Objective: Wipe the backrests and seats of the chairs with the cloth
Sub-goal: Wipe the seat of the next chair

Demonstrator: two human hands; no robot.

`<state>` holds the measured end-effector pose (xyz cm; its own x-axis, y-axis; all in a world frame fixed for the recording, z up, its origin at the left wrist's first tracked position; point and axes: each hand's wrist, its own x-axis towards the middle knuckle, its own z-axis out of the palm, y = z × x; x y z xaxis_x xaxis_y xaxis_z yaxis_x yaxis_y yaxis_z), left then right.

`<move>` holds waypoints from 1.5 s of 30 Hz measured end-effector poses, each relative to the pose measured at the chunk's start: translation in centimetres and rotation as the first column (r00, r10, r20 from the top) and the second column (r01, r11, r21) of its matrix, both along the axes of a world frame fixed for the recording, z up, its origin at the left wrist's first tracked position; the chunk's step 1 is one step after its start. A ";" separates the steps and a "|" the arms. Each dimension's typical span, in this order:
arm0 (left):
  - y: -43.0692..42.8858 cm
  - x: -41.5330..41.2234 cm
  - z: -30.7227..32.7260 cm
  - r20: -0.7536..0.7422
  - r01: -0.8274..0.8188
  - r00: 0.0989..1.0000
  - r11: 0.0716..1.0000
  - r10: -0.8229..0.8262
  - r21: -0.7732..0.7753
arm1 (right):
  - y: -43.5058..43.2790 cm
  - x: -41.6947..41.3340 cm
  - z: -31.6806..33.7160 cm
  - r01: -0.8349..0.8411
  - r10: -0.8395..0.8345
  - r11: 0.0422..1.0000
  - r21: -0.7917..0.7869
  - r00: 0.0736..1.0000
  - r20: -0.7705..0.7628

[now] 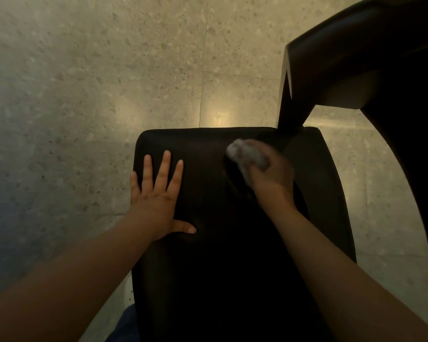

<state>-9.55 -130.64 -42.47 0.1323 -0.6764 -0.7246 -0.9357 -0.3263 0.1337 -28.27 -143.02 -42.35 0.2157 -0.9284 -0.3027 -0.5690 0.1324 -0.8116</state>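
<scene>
This looks like a public or commercial interior, perhaps a dining hall or office lobby, though the dim light leaves that unsure. The floor (109, 70) is polished speckled terrazzo tile with thin joints, reflecting overhead lights. A black padded chair (208, 243) stands on it, with a second dark chair (356, 58) just beside.

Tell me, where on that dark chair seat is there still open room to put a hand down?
The black seat is bare between the flat left hand and the right hand, and across the near part between the forearms. Its far right corner is crowded: the right hand grips the cloth there, beside the dark chair.
</scene>
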 end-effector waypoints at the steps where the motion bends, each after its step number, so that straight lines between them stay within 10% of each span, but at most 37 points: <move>1: 0.0 0.0 0.1 0.001 -0.002 1.000 1.000 0.002 0.007 | -1.3 -0.4 -0.1 0.104 -0.108 0.991 -0.087 0.993 -0.043; 8: -0.3 -0.1 0.1 0.008 -0.008 1.000 0.999 0.008 0.036 | -4.3 -1.8 -2.2 0.239 -0.289 0.938 -0.251 0.939 -0.187; 15: -0.5 -0.2 0.7 0.019 0.005 1.000 0.997 -0.007 0.078 | 4.4 -0.3 -1.7 -0.048 0.050 0.982 -0.182 0.999 0.008; 18: -0.8 -0.4 1.0 0.036 0.010 0.999 0.994 -0.014 0.109 | 0.6 -2.3 -1.1 0.132 -0.138 0.988 -0.086 0.989 -0.062; 22: -0.9 -0.6 1.2 0.053 0.012 0.998 0.991 -0.020 0.134 | -5.7 -5.9 -0.2 0.217 -0.290 0.917 -0.336 0.939 -0.184; 30: -1.0 -0.5 0.9 0.072 0.003 0.997 0.993 -0.012 0.119 | -4.6 -5.3 -2.8 0.162 -0.272 0.933 -0.321 0.903 -0.334; 36: -1.1 -0.6 0.9 0.091 0.006 0.996 0.992 -0.017 0.124 | 2.5 -5.5 -1.9 -0.138 0.075 0.956 -0.260 0.968 -0.239; 42: -1.2 -0.7 1.0 0.092 0.010 0.996 0.991 -0.023 0.136 | -6.8 -8.1 -1.0 0.230 -0.340 0.853 -0.469 0.926 -0.163; 45: -1.2 -0.6 0.9 0.089 0.009 0.996 0.990 -0.022 0.139 | -10.8 -8.6 -1.9 0.443 -0.486 0.853 -0.275 0.867 -0.111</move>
<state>-10.14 -131.79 -41.59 0.1915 -0.5727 -0.7971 -0.9471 -0.3210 0.0031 -36.86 -153.77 -44.25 -0.2936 -0.9542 -0.0579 -0.6195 0.2360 -0.7487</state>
